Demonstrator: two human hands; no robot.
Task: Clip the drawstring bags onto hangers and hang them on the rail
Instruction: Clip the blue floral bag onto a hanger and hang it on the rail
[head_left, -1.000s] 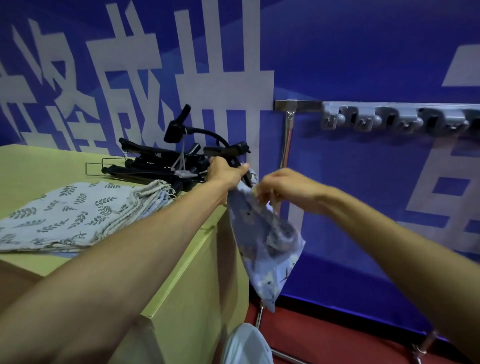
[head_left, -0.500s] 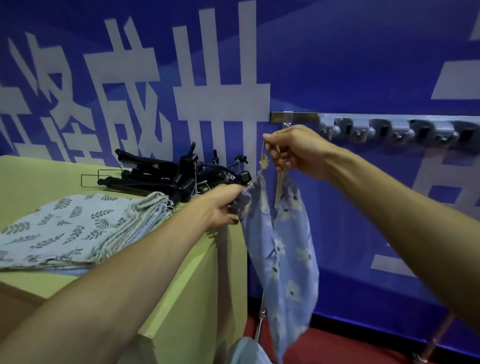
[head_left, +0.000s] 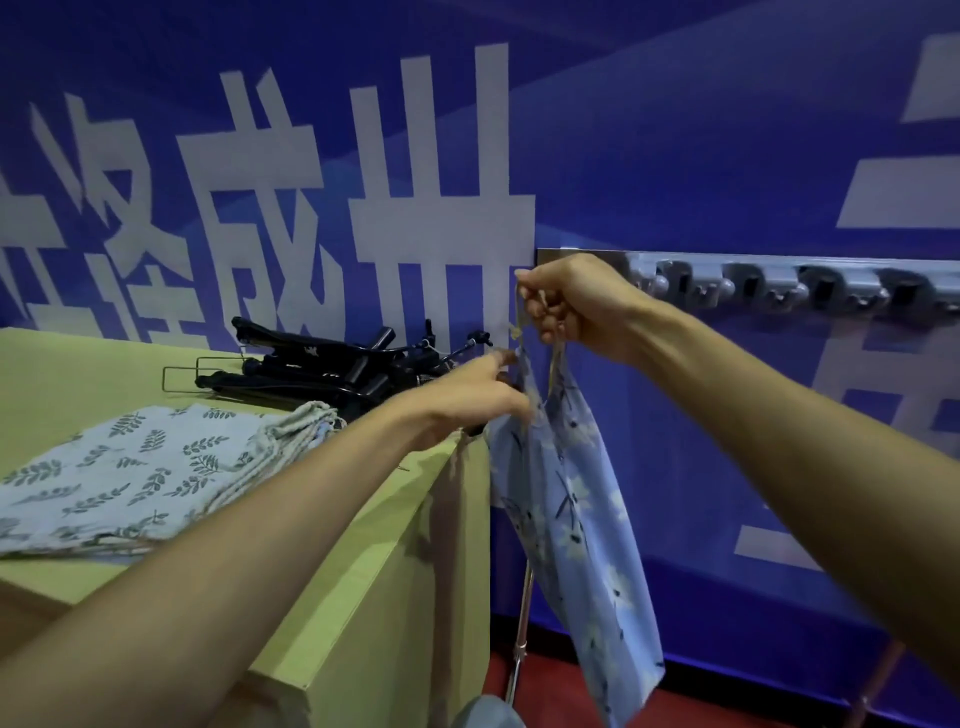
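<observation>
A blue floral drawstring bag (head_left: 576, 525) hangs in the air beside the table's right end. My right hand (head_left: 576, 306) grips its tan drawstring at the top, just left of the rail (head_left: 779, 283). My left hand (head_left: 472, 397) pinches the bag's upper left edge near its mouth. A heap of black clip hangers (head_left: 332, 369) lies on the table behind my left hand. A stack of grey leaf-print bags (head_left: 135, 473) lies on the table to the left.
The yellow-green table (head_left: 363, 545) ends just left of the hanging bag. The metal rail with grey hook blocks runs along the blue banner wall (head_left: 675, 156) to the right. A thin metal stand pole (head_left: 522, 623) rises from the red floor.
My right hand lifted the bag by its drawstring from table height up toward the rail's left end. The bag now hangs long and straight. My left hand stays at its upper edge.
</observation>
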